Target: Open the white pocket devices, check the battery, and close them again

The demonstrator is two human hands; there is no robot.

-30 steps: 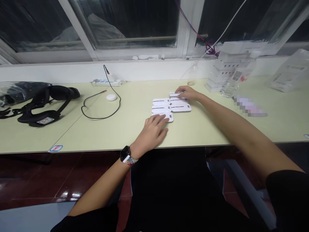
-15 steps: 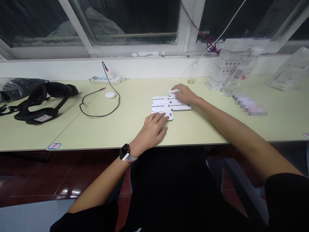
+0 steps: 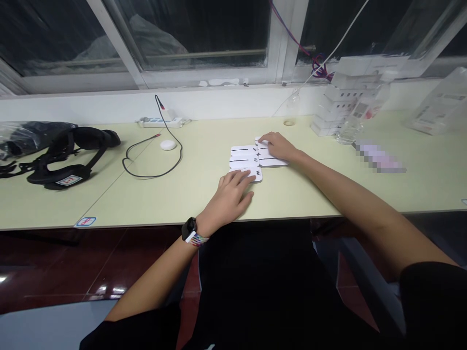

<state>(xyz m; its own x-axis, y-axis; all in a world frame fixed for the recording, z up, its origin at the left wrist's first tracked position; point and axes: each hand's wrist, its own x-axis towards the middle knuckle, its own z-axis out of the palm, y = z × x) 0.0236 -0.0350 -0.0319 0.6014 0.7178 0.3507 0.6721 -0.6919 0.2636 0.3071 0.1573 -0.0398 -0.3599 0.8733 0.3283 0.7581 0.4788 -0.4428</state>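
Several white rounded cards, each with a black line and some with a "W", lie in two columns on the table. My left hand (image 3: 231,194) rests with its fingers stretched over the nearest card of the left column (image 3: 257,173); part of that card is hidden. Beyond it lie a middle card (image 3: 242,161) and a far card (image 3: 241,149). My right hand (image 3: 280,147) lies over the right column, its index finger stretched onto the far card there (image 3: 257,140). Its other fingers are partly hidden. A nearer right card (image 3: 272,162) shows beside that hand.
A black headset (image 3: 65,177) and a looped black cable (image 3: 151,176) with a white oval object (image 3: 168,145) lie left. A power strip (image 3: 160,122) is at the back wall. Right stand stacked white boxes (image 3: 328,114), a clear bottle (image 3: 352,129) and a blurred-out item (image 3: 379,156).
My right hand has shifted slightly toward me, and more of its index finger shows. My left hand stays on its card. The view has moved a little.
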